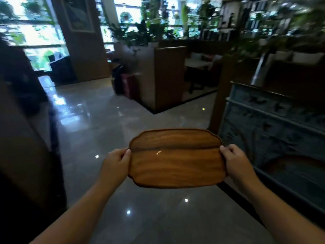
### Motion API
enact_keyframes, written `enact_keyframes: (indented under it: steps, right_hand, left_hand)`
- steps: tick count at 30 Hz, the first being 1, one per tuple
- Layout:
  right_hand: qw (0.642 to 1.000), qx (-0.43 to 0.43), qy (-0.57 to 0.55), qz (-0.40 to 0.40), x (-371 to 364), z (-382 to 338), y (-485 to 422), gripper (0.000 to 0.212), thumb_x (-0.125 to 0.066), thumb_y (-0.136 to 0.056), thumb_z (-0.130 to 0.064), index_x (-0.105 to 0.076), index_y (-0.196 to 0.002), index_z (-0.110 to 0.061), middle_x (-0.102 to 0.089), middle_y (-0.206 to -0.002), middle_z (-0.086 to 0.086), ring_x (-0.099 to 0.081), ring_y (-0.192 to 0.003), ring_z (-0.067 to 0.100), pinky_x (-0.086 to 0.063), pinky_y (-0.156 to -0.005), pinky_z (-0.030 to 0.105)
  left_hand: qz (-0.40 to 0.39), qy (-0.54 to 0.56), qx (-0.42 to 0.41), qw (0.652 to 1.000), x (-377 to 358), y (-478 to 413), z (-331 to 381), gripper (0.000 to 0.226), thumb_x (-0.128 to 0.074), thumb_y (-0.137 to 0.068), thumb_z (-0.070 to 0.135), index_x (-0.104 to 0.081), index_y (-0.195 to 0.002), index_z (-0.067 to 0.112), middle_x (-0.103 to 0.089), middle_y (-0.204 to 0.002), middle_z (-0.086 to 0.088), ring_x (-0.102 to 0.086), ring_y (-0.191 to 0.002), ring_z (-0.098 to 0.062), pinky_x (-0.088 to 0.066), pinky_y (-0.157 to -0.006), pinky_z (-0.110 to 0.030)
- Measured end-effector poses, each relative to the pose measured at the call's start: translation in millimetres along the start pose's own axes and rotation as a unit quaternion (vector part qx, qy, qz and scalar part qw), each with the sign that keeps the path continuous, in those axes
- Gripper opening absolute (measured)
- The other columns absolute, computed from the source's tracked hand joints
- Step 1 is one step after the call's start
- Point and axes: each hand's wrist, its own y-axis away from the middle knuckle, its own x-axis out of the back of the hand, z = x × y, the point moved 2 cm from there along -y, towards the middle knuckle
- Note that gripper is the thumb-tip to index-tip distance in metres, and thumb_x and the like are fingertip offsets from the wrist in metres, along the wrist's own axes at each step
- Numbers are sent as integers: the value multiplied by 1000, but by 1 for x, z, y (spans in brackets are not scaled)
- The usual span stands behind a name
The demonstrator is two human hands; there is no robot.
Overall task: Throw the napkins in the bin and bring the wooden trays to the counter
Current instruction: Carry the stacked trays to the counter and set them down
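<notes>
I hold a wooden tray (pixel 176 158) level in front of me, above a glossy grey floor. It is an oblong brown board with scalloped corners and nothing lies on it. My left hand (pixel 115 162) grips its left edge, thumb on top. Its right edge is gripped the same way by my right hand (pixel 236 160). No napkins or bin can be made out in this blurred view.
A blue-grey carved cabinet (pixel 274 131) stands close on my right. A dark wooden partition (pixel 21 138) rises on my left. Ahead are a wooden booth divider (pixel 168 76), a white table (pixel 197 63) behind it, plants (pixel 140 34) and bright windows. The polished floor (pixel 109 120) stretches forward between them.
</notes>
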Motion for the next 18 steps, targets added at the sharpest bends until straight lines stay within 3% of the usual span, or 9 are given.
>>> enact_keyframes:
  steps: [2,4,8,10,15,18]
  right_hand:
    - [999,-24,4,37,36,12,-17,36,-50,-95,-39,-46,-71,-12,-47,-66,8,-49,-58,22,-37,-52,34]
    - [996,-47,-1,72,70,24,-35,35,-49,-96,-38,-48,-77,-8,-49,-70,10,-51,-58,24,-39,-49,33]
    - [987,-89,5,137,123,45,-73,38,-50,-96,-40,-48,-76,-8,-49,-67,9,-51,-55,24,-38,-48,33]
    - [979,-109,4,171,148,53,-95,39,-51,-95,-42,-46,-73,-10,-47,-66,8,-50,-53,23,-37,-47,33]
    - [954,-121,-46,269,197,55,-144,34,-55,-89,-42,-48,-70,-15,-47,-74,12,-53,-69,31,-36,-64,43]
    - [941,-119,-43,314,221,47,-165,36,-55,-90,-43,-53,-78,-9,-50,-77,11,-55,-67,28,-38,-60,38]
  left_hand:
    - [-26,16,-16,999,-42,-22,23,28,-51,-91,15,-70,-75,3,-68,-74,-18,-62,-67,-27,-45,-58,-32]
    - [-62,49,-27,997,-85,-45,43,30,-52,-91,16,-70,-71,4,-69,-71,-21,-64,-66,-32,-50,-58,-36]
    - [-136,71,-42,987,-169,-95,75,31,-52,-91,24,-72,-67,22,-71,-60,-4,-65,-56,-15,-55,-57,-37]
    - [-169,78,-52,981,-211,-120,91,32,-52,-91,27,-70,-64,26,-70,-60,-2,-66,-55,-13,-55,-55,-34]
    - [-263,81,-110,955,-301,-191,153,31,-50,-92,31,-70,-70,23,-70,-65,-4,-65,-58,-13,-56,-57,-34]
    - [-299,91,-142,939,-343,-224,195,26,-51,-91,31,-66,-71,31,-70,-73,2,-65,-63,-9,-51,-54,-26]
